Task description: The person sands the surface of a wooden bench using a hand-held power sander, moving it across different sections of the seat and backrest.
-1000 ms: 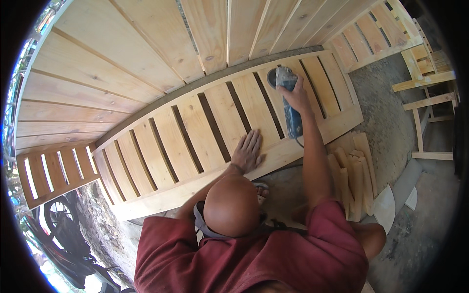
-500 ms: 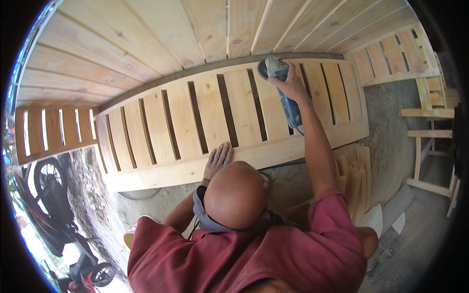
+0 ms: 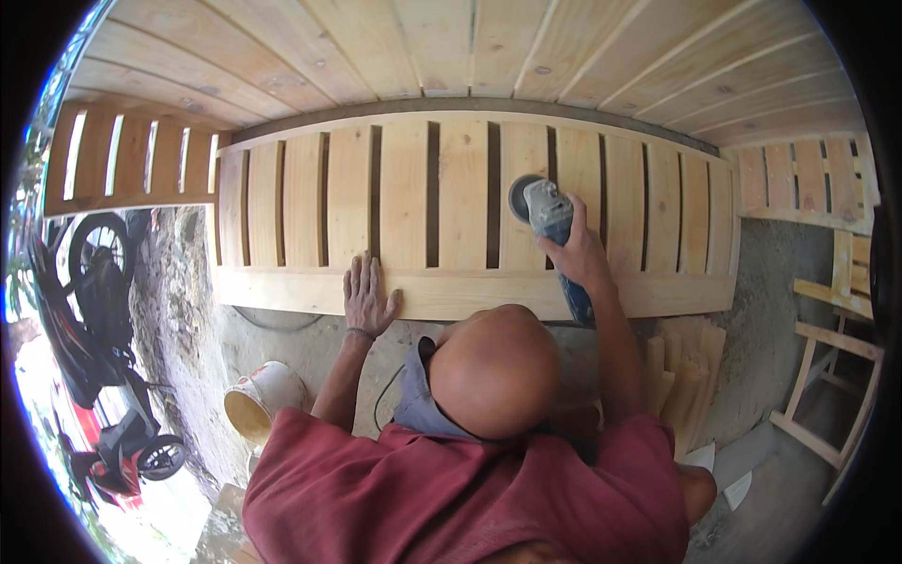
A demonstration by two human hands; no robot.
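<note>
A pale wooden slatted panel (image 3: 404, 207) lies across the middle, with narrow dark gaps between its slats. My left hand (image 3: 370, 299) rests open on its near rail, fingers stretched forward. My right hand (image 3: 584, 249) is wrapped round a blue and grey angle grinder (image 3: 552, 211), behind its metal head. The grinder's round disc (image 3: 522, 197) is over a slat right of centre, around the middle of its length; whether it touches the wood I cannot tell. The grinder's body slants back toward my right forearm and over the near rail.
Beyond the panel rises a wall of pale boards (image 3: 451, 56). Slatted wooden sections stand left (image 3: 132, 155) and right (image 3: 799, 179). A white bucket (image 3: 282, 390) is by my left arm, cut wood pieces (image 3: 691, 371) by my right. A wooden frame (image 3: 799, 376) stands right; motorbikes (image 3: 99, 282) are left.
My right hand has drawn the grinder nearer and slightly left, from the panel's far edge to mid-slat. My left hand has shifted left along the near rail. The whole view has shifted too.
</note>
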